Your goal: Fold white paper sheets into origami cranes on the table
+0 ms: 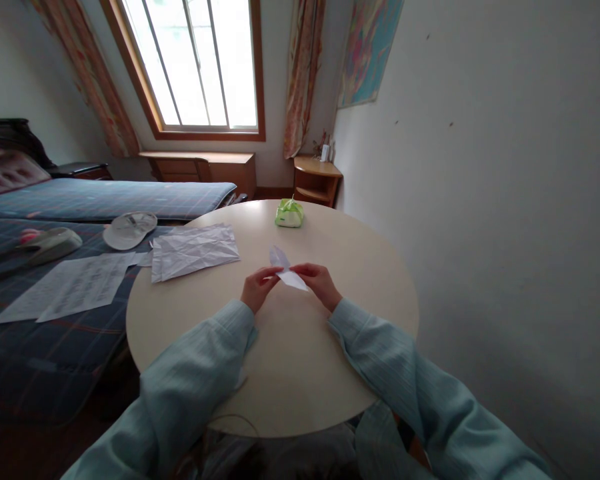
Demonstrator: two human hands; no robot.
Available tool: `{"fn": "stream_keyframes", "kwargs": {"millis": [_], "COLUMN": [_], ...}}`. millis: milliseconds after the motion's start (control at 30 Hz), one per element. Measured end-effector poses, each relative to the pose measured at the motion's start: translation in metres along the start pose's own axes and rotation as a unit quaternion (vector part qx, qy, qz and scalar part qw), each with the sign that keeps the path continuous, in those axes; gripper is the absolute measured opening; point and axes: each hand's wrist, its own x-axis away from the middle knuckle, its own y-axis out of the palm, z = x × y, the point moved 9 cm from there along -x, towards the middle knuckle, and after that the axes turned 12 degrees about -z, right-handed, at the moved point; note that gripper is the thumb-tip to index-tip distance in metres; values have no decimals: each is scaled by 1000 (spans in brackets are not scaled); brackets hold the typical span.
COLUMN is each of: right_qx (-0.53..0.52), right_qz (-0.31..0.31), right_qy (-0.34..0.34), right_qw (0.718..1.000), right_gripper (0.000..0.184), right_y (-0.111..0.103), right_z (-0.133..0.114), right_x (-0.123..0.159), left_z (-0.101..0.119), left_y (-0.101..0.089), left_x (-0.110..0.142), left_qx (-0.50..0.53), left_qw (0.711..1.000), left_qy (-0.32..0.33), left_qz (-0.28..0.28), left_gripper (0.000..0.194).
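A small folded piece of white paper (293, 279) is held over the middle of the round table (280, 360). One part of it points up and away, and another slants down toward the right. My left hand (258, 287) pinches its left side between thumb and fingers. On the opposite side my right hand (321, 283) is closed on the same paper, with fingertips close to those of the left. The fingers partly cover the folds, so the paper's exact shape is hard to make out.
A stack of creased white paper (195, 252) lies at the table's left edge. A green tissue pack (289, 213) stands toward the back. Printed sheets (83, 285), a white cap (130, 231) and a bag (55, 245) lie on the bed (40, 360). A wall (505, 233) rises at right.
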Motion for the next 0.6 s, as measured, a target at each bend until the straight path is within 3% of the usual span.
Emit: {"fn": "stream_keyframes", "kwargs": {"millis": [233, 600], "right_qx": [21, 64], "right_qz": [-32, -31], "right_qy": [28, 22], "right_qw": [999, 997], "right_gripper": [26, 29], "right_y": [7, 4], "right_z": [1, 6], "right_x": [-1, -4], "left_z": [-5, -9], "left_y": [-9, -2], "left_x": [0, -1], "left_qx": [-18, 19], "left_qw": [998, 999], "left_qy": [-35, -37], "left_qz": [41, 17], "left_gripper": [35, 37]}}
